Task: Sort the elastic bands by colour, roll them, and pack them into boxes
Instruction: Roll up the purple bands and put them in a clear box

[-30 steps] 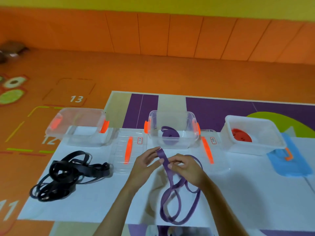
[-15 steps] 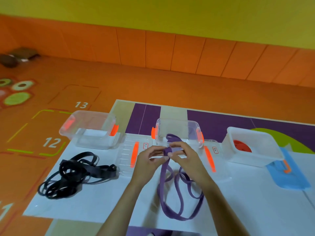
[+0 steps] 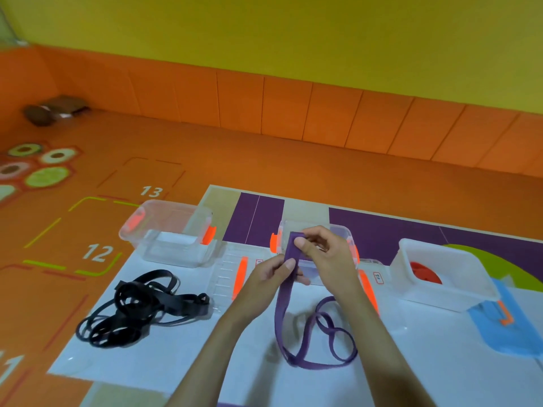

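While your left hand point(image 3: 270, 277) and right hand point(image 3: 326, 254) pinch the purple band point(image 3: 285, 304), keep turns tight, edges aligned.

Purple band point(image 3: 286, 292) between both hands' fingers point(image 3: 289, 264)

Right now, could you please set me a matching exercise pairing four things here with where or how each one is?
1. purple band
2. black bands
3. red roll
4. left box

a. inside the white box
b. heaped loose on the sheet
c. pinched by left hand and right hand
d. clear, holding no band

Pairs: 1-c, 2-b, 3-a, 4-d.
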The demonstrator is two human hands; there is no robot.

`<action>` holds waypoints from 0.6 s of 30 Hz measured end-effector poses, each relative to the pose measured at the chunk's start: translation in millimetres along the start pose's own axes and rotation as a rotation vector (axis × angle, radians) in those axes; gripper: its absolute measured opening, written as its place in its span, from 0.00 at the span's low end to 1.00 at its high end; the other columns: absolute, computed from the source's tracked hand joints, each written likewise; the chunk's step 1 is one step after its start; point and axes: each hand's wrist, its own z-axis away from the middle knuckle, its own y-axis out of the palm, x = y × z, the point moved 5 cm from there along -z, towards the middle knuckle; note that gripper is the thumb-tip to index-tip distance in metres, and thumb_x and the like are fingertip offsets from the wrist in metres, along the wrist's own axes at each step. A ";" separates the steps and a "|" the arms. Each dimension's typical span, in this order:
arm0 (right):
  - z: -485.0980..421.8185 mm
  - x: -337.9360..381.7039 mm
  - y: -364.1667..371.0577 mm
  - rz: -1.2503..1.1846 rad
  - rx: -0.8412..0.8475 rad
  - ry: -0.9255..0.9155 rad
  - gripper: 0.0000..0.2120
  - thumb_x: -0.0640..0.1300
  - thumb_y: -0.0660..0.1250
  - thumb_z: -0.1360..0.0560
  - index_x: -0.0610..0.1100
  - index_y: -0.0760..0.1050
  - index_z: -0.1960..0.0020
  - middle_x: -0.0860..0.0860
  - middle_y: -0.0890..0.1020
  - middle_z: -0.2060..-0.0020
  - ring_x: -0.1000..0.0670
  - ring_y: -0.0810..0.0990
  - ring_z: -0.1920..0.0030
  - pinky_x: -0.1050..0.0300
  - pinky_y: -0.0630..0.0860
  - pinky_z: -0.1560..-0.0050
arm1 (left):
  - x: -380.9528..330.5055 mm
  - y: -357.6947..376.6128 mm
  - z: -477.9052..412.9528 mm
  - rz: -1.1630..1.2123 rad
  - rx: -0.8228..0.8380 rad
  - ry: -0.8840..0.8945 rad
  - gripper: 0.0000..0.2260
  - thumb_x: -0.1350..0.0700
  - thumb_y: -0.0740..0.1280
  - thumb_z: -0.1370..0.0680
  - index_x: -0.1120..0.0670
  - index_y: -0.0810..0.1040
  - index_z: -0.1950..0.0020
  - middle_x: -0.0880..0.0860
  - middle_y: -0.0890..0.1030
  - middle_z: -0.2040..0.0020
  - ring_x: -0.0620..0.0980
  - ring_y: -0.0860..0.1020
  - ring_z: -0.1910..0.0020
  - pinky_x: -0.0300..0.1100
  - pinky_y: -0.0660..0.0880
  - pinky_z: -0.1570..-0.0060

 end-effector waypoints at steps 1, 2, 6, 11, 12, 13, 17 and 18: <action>-0.7 0.8 1.1 -0.015 -0.016 0.000 0.09 0.38 0.74 0.20 0.52 0.83 0.54 0.55 0.86 0.61 0.54 0.83 0.59 0.63 0.81 0.55 | -2.3 0.0 1.1 0.041 0.001 0.003 0.14 0.49 0.60 0.12 0.54 0.81 0.49 0.56 0.88 0.55 0.54 0.87 0.51 0.42 0.81 0.47; -0.4 2.2 2.4 -0.037 -0.031 -0.003 0.11 0.38 0.74 0.20 0.54 0.83 0.55 0.54 0.86 0.62 0.54 0.83 0.60 0.62 0.81 0.56 | -3.9 0.3 1.5 0.077 0.001 0.004 0.15 0.49 0.61 0.12 0.55 0.80 0.50 0.57 0.87 0.59 0.56 0.87 0.57 0.42 0.82 0.52; 6.0 8.5 3.8 -0.111 -0.011 0.001 0.12 0.42 0.74 0.19 0.60 0.85 0.49 0.51 0.86 0.58 0.51 0.84 0.59 0.58 0.83 0.56 | -4.2 2.4 2.4 0.089 -0.040 -0.009 0.16 0.43 0.62 0.13 0.53 0.76 0.53 0.54 0.75 0.68 0.52 0.74 0.70 0.43 0.74 0.64; 7.9 14.7 -3.5 -0.091 0.057 0.049 0.10 0.37 0.74 0.21 0.52 0.86 0.49 0.48 0.85 0.63 0.51 0.85 0.66 0.59 0.83 0.60 | 1.0 2.9 9.2 0.088 -0.050 -0.012 0.17 0.34 0.67 0.20 0.47 0.76 0.54 0.48 0.70 0.71 0.48 0.66 0.73 0.39 0.66 0.72; 8.1 15.4 -4.9 -0.098 0.021 0.057 0.12 0.35 0.73 0.21 0.53 0.86 0.51 0.48 0.84 0.66 0.51 0.84 0.68 0.60 0.83 0.61 | 1.2 3.1 10.7 0.068 -0.066 0.006 0.16 0.34 0.70 0.21 0.46 0.77 0.51 0.49 0.72 0.70 0.48 0.67 0.73 0.40 0.67 0.72; 9.0 15.0 -5.3 -0.118 -0.016 0.071 0.13 0.34 0.73 0.21 0.52 0.86 0.52 0.48 0.84 0.67 0.51 0.83 0.69 0.60 0.82 0.62 | 0.8 2.8 12.3 0.045 -0.100 0.022 0.16 0.36 0.73 0.23 0.46 0.78 0.47 0.49 0.76 0.68 0.48 0.70 0.72 0.40 0.69 0.71; 16.1 5.2 0.5 -0.300 -0.087 0.243 0.10 0.35 0.72 0.22 0.49 0.86 0.56 0.44 0.85 0.66 0.50 0.84 0.67 0.60 0.82 0.61 | -6.3 -3.5 22.1 -0.016 -0.381 0.126 0.13 0.44 0.79 0.27 0.44 0.82 0.46 0.47 0.86 0.55 0.51 0.83 0.64 0.40 0.80 0.63; 17.9 1.6 2.6 -0.349 -0.091 0.300 0.10 0.36 0.72 0.21 0.49 0.86 0.58 0.43 0.86 0.63 0.49 0.85 0.65 0.59 0.82 0.58 | -8.8 -4.8 24.9 -0.027 -0.430 0.158 0.13 0.44 0.78 0.27 0.44 0.84 0.46 0.47 0.87 0.53 0.50 0.85 0.58 0.40 0.81 0.58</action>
